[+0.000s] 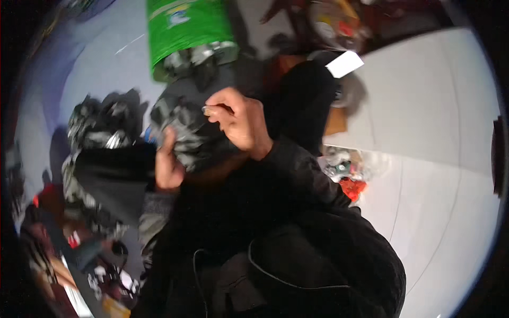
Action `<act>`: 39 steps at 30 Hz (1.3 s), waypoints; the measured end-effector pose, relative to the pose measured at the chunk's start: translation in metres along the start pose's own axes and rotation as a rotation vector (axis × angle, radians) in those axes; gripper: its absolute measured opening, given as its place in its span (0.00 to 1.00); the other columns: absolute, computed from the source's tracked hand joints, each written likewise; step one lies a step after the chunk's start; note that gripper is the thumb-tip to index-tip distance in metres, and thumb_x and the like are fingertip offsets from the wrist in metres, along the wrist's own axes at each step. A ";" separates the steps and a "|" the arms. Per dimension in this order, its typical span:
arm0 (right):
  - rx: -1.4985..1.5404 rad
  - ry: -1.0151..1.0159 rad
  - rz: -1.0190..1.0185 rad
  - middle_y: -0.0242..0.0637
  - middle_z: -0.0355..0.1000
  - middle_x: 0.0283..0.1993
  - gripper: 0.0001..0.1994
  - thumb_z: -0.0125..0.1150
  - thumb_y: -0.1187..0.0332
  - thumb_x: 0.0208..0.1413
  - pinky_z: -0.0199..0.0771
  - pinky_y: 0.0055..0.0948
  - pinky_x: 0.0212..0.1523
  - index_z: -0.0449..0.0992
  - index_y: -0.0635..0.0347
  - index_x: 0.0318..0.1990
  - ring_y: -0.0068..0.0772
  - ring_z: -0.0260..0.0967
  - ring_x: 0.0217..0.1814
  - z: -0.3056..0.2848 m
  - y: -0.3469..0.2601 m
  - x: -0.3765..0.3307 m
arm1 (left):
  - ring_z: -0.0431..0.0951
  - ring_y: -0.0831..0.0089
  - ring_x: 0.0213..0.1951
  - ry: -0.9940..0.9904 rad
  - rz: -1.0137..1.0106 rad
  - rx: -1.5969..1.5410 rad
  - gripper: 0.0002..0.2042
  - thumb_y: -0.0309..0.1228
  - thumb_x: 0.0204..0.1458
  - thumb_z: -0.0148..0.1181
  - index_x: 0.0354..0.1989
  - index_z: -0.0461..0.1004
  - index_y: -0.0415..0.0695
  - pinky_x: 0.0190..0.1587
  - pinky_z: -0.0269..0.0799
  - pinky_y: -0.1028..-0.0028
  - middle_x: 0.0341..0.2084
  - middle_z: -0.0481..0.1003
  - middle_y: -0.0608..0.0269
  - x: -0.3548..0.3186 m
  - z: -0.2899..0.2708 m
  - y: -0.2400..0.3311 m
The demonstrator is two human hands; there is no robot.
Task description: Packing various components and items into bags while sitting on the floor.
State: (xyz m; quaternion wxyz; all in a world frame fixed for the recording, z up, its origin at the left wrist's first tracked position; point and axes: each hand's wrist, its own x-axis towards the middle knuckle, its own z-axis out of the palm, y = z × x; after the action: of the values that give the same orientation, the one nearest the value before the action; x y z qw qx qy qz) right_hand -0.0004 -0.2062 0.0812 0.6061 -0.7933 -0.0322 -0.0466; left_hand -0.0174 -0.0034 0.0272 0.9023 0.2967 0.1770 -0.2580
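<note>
My right hand (pixel 241 123) is raised in the middle, thumb and forefinger pinched together. A tiny pale bit shows at its fingertips, too small and blurred to name. Lower and to the left is my left hand (pixel 169 168), its thumb pointing up and its other fingers mostly hidden. Beside it lies a crumpled heap of shiny grey plastic or foil (pixel 183 124); blur hides whether the left hand grips any of it. Just beyond, a bright green bag (pixel 191 26) lies with its mouth toward me, showing silvery grey crumpled pieces inside.
Another dark, shiny crumpled heap (pixel 106 119) is at the left, by my leg. To the right are a white card (pixel 344 64), a pile of small clear and white pieces (pixel 342 161) and a red wrapper (pixel 352 188) on the pale floor (pixel 424 106). Mixed items clutter the lower left.
</note>
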 end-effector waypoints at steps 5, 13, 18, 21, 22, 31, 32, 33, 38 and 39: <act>-0.067 0.032 -0.017 0.36 0.76 0.29 0.04 0.63 0.76 0.52 0.74 0.21 0.34 0.75 0.63 0.35 0.22 0.75 0.30 0.025 0.013 -0.024 | 0.75 0.70 0.51 0.018 0.100 -0.078 0.17 0.36 0.61 0.56 0.57 0.70 0.44 0.56 0.70 0.66 0.49 0.75 0.63 0.014 -0.005 -0.012; -0.219 -0.006 -0.246 0.37 0.75 0.30 0.06 0.66 0.79 0.49 0.73 0.23 0.34 0.75 0.64 0.33 0.25 0.73 0.29 0.039 0.022 -0.026 | 0.76 0.68 0.50 0.062 0.090 -0.108 0.18 0.38 0.60 0.57 0.56 0.70 0.44 0.55 0.71 0.64 0.49 0.76 0.63 0.004 -0.012 -0.008; -0.227 -0.016 -0.322 0.37 0.74 0.30 0.07 0.67 0.79 0.47 0.72 0.24 0.33 0.74 0.64 0.33 0.29 0.73 0.29 0.041 0.021 -0.024 | 0.77 0.71 0.46 0.034 0.132 -0.114 0.14 0.35 0.59 0.59 0.51 0.73 0.43 0.51 0.73 0.68 0.45 0.78 0.64 0.004 -0.003 -0.005; -0.238 -0.026 -0.340 0.38 0.74 0.30 0.07 0.67 0.78 0.47 0.73 0.26 0.32 0.74 0.64 0.32 0.31 0.73 0.29 0.041 0.022 -0.023 | 0.78 0.72 0.45 0.030 0.116 -0.115 0.14 0.35 0.59 0.59 0.51 0.74 0.43 0.50 0.74 0.68 0.45 0.78 0.64 0.005 -0.005 -0.006; -0.246 -0.033 -0.346 0.38 0.74 0.30 0.07 0.67 0.78 0.47 0.73 0.26 0.32 0.74 0.64 0.32 0.32 0.74 0.29 0.040 0.023 -0.023 | 0.78 0.72 0.45 0.034 0.121 -0.110 0.14 0.35 0.59 0.59 0.51 0.74 0.43 0.50 0.74 0.68 0.44 0.78 0.64 0.005 -0.004 -0.007; -0.258 -0.040 -0.388 0.40 0.73 0.29 0.06 0.66 0.77 0.48 0.74 0.29 0.31 0.74 0.62 0.33 0.38 0.74 0.29 0.041 0.023 -0.023 | 0.78 0.72 0.44 0.040 0.123 -0.088 0.14 0.35 0.58 0.60 0.51 0.74 0.43 0.49 0.74 0.68 0.43 0.78 0.65 0.003 -0.005 -0.009; -0.259 -0.038 -0.387 0.40 0.73 0.29 0.06 0.66 0.77 0.48 0.74 0.29 0.31 0.74 0.62 0.33 0.38 0.74 0.29 0.040 0.023 -0.024 | 0.78 0.72 0.43 0.042 0.114 -0.091 0.14 0.35 0.58 0.60 0.50 0.74 0.43 0.49 0.74 0.68 0.43 0.78 0.65 0.003 -0.005 -0.010; -0.270 -0.039 -0.374 0.40 0.73 0.29 0.06 0.66 0.77 0.49 0.74 0.30 0.31 0.74 0.62 0.32 0.39 0.74 0.29 0.039 0.023 -0.023 | 0.78 0.72 0.43 0.034 0.108 -0.091 0.14 0.35 0.58 0.60 0.50 0.74 0.43 0.49 0.74 0.68 0.43 0.78 0.65 0.005 -0.005 -0.011; -0.325 -0.038 -0.420 0.41 0.72 0.28 0.04 0.63 0.77 0.51 0.74 0.33 0.31 0.73 0.61 0.32 0.41 0.74 0.29 0.037 0.031 -0.023 | 0.76 0.71 0.48 0.110 0.131 0.012 0.13 0.33 0.58 0.60 0.50 0.74 0.44 0.53 0.71 0.68 0.45 0.77 0.65 0.009 -0.009 -0.013; -0.313 -0.029 -0.409 0.42 0.72 0.28 0.03 0.62 0.76 0.51 0.73 0.34 0.30 0.73 0.61 0.31 0.41 0.74 0.29 0.041 0.034 -0.023 | 0.75 0.71 0.49 0.168 0.216 0.086 0.13 0.32 0.59 0.60 0.51 0.73 0.44 0.55 0.69 0.67 0.46 0.76 0.64 0.008 -0.010 -0.014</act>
State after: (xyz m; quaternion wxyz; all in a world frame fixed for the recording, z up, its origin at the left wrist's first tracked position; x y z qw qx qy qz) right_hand -0.0184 -0.1757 0.0359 0.4534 -0.8551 -0.1930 -0.1612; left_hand -0.0207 -0.0096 0.0095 0.8933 0.3728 0.2078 -0.1409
